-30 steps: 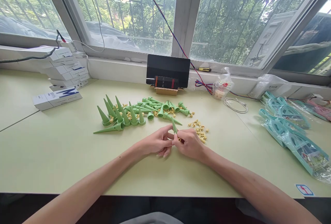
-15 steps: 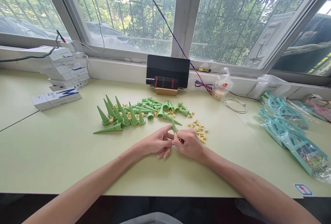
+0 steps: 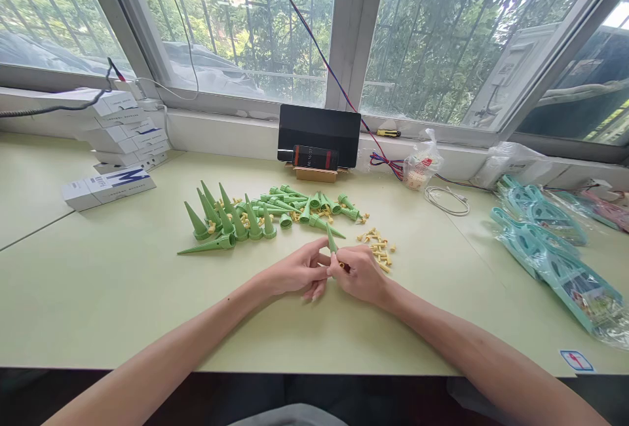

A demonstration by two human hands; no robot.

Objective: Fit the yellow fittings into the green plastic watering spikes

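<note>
A white carton (image 3: 111, 189) lies on the far left of a pale green bench (image 3: 122, 308), in front of a stack of boxes (image 3: 120, 115), with open surface running from it to the near edge. Next along, green spikes (image 3: 253, 221) stand point-up in a cluster, a toppled spike (image 3: 209, 244) lying just before them and a heap of spikes (image 3: 315, 202) behind and to the right. At center, well back from the front edge, a person's left hand (image 3: 299, 270), fingers partly spread, braces a tapered spike (image 3: 331, 240) near its tip; whether it also pinches the lower end is hidden. The right hand (image 3: 361, 273) closes over that spike's lower part, pinching it between thumb and fingers, a small yellow end, perhaps a peg's, showing below the grip. The step in hand looks like seating a peg in the spike; the next move would call for a steady brace on the left and a firm, straight push on the right. Loose yellow pegs (image 3: 381, 254) lie just beyond the right hand, close enough to be brushed by a wide swing. Farther right, open bench separates them from teal plastic items (image 3: 550, 242) in clear wrapping, leaving the right forearm ample room.
</note>
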